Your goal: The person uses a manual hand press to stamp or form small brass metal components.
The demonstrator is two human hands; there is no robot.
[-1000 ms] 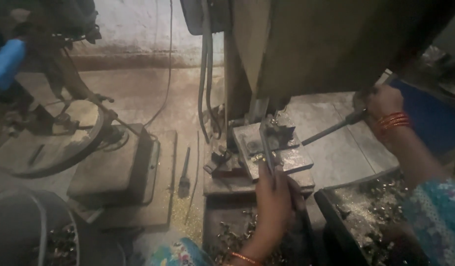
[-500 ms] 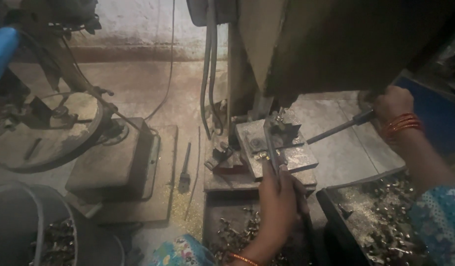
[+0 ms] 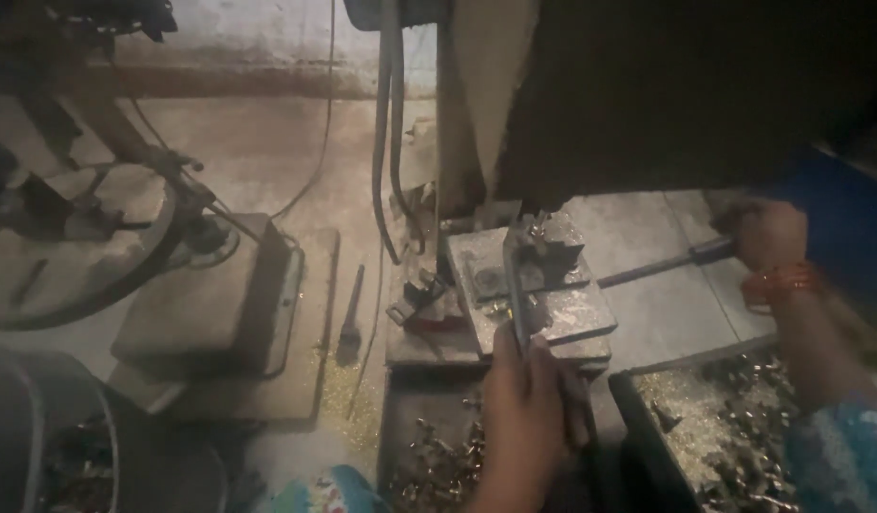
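Note:
My left hand grips a thin metal strip tool that reaches up to the die block on the press plate. My right hand, with red bangles on the wrist, is closed around the dark grip of a long metal lever that runs left toward the die. The big dark body of the press hangs above and hides the top of the tooling.
A tray of small shiny metal parts sits at lower right, more loose parts lie below the plate. A brush lies on the floor beside a flat block. A wheel and belt machine stands at left; hoses hang down.
The view has shifted slightly. My right hand on the lever sits a bit lower; my left hand stays on the strip at the die.

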